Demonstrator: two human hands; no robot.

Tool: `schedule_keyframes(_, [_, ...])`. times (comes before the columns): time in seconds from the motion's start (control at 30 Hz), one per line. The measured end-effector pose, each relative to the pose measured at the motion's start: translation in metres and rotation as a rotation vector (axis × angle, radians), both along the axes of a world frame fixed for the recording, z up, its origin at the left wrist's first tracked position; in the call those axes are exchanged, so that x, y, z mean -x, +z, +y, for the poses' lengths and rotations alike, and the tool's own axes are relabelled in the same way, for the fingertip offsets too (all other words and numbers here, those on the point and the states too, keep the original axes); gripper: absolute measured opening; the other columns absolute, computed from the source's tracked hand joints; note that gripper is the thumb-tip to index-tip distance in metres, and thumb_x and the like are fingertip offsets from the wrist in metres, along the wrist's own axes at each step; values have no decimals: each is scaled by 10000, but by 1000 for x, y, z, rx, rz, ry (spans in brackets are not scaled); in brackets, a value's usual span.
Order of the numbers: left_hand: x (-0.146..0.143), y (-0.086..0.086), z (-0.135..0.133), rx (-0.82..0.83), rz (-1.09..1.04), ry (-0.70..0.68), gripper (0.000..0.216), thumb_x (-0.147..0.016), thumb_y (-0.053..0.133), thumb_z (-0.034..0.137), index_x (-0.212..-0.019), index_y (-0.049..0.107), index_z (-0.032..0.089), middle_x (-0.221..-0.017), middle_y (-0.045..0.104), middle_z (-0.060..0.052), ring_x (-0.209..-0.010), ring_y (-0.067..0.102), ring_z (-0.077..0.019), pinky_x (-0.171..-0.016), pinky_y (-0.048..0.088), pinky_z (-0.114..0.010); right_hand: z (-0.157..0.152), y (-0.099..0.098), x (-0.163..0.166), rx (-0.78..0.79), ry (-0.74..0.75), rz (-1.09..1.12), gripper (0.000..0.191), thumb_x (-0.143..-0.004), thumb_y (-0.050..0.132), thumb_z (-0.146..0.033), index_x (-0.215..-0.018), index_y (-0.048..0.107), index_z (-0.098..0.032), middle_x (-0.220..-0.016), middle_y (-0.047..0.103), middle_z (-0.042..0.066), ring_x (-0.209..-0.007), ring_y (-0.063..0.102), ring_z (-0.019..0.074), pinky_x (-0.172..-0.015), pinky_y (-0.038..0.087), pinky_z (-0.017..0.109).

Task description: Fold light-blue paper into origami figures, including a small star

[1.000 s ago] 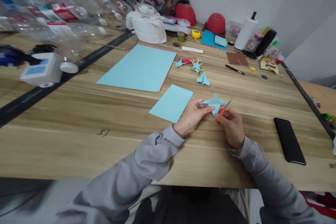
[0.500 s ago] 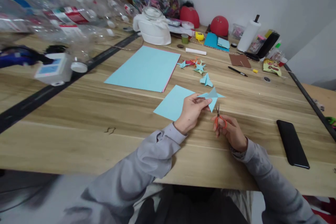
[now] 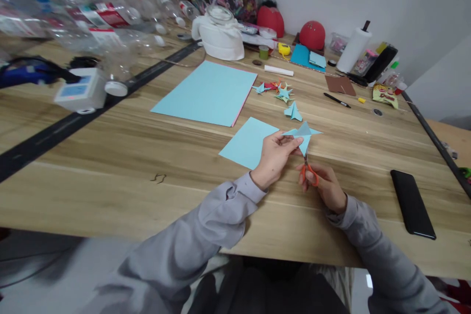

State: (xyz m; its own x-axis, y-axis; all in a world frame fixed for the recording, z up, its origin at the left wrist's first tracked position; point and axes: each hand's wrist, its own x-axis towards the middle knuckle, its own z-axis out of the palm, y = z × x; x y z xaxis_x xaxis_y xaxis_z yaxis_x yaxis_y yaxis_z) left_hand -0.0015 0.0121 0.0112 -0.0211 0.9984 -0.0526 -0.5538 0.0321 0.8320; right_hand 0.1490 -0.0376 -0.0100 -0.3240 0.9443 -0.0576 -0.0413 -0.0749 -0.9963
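My left hand pinches a light-blue folded paper piece that has pointed arms and a tip hanging downward. In my right hand is a small pair of scissors with orange handles, its blades pointing up at the hanging tip. The blades look nearly closed and overlap the tip; whether they cut into it cannot be made out. Partly under my left hand lies a light-blue paper sheet. Just beyond the held piece rests another blue folded paper.
Several small folded papers lie farther back, beside a large stack of blue sheets. A black phone is at the right. Plastic bottles crowd the left, near a white device. A black pen lies at the back right.
The scissor blades, spread and just below the paper before, have drawn together and now meet its hanging tip. The whole view has shifted slightly.
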Motion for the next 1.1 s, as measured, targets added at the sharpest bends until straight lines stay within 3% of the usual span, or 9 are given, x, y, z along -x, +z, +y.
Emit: schedule_keyframes(1.1, [-2, -3, 0, 7, -6, 12, 426, -462, 916, 360, -674, 618, 142, -608, 628, 35, -496, 584, -97, -513, 508, -239, 1, -2, 0, -23, 24, -1, 423, -768, 729, -561, -917, 723, -166, -657, 631, 1, -523, 529, 98, -512, 442, 242])
